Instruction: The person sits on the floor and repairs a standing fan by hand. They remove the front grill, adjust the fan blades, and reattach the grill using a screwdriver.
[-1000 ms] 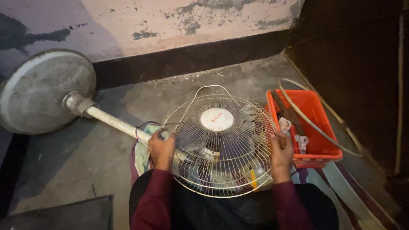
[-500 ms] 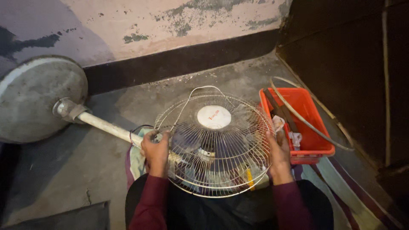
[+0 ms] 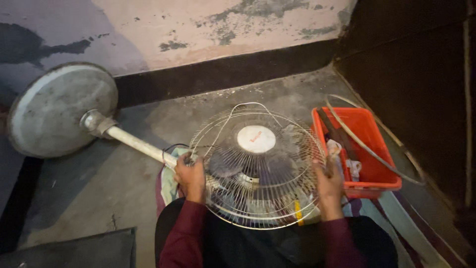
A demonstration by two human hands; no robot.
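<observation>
A round wire fan guard (image 3: pixel 258 164) with a white centre cap lies face up over the fan head in front of me. My left hand (image 3: pixel 191 177) grips the guard's left rim. My right hand (image 3: pixel 328 186) grips its right rim. Dark fan blades show through the wires. The fan lies on its side: a pale pole (image 3: pixel 136 144) runs from under my left hand up-left to a round grey base (image 3: pixel 62 109) that stands on edge near the wall. A striped cloth (image 3: pixel 166 186) lies under the fan head.
An orange plastic crate (image 3: pixel 367 149) with tools and rags stands right of the guard, and a thin metal ring (image 3: pixel 369 149) leans over it. A dark wall or door (image 3: pixel 421 74) closes the right side. A dark mat (image 3: pixel 74 250) lies at lower left on the concrete floor.
Both hands keep their grip on the guard's rim. The view has shifted slightly; the guard appears turned a little between my hands.
</observation>
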